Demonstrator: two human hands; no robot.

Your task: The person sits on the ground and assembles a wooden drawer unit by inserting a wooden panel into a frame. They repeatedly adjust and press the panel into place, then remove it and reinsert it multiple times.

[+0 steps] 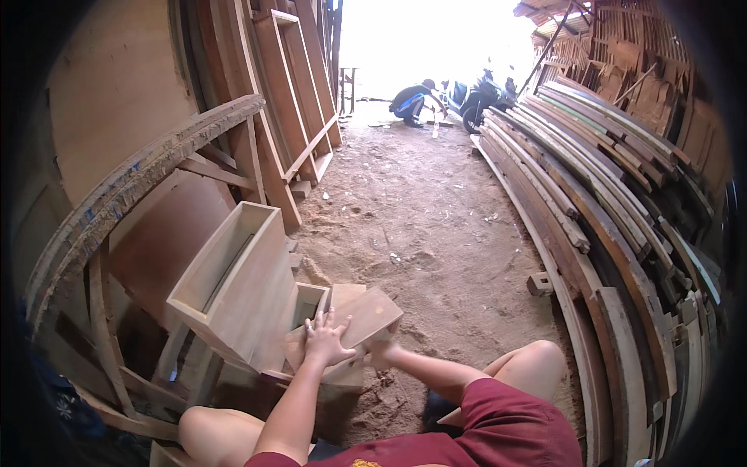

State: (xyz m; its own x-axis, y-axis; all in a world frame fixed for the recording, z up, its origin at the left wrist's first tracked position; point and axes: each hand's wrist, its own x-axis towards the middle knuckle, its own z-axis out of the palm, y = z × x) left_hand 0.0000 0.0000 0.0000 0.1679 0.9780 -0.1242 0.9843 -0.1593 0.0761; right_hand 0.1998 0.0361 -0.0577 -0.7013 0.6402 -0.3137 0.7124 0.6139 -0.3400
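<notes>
My left hand (328, 342) lies with fingers spread on a pale wooden board (377, 315), pressing on its top face. The board rests at a slant over other wooden pieces in front of me. At the board's near edge is my right hand (381, 355), smeared by motion, so its fingers and anything in them cannot be made out. Just beyond my left hand stands a small open wooden box (313, 294). A larger open wooden drawer box (257, 288) sits tilted to the left of it.
On the left is a curved, rough wooden frame (148, 171); tall wooden frames (292, 86) lean behind it. Long planks (576, 210) are stacked along the right, with a small wood block (538, 283) beside them. Far off, a person (411, 101) crouches by a motorbike (476, 101).
</notes>
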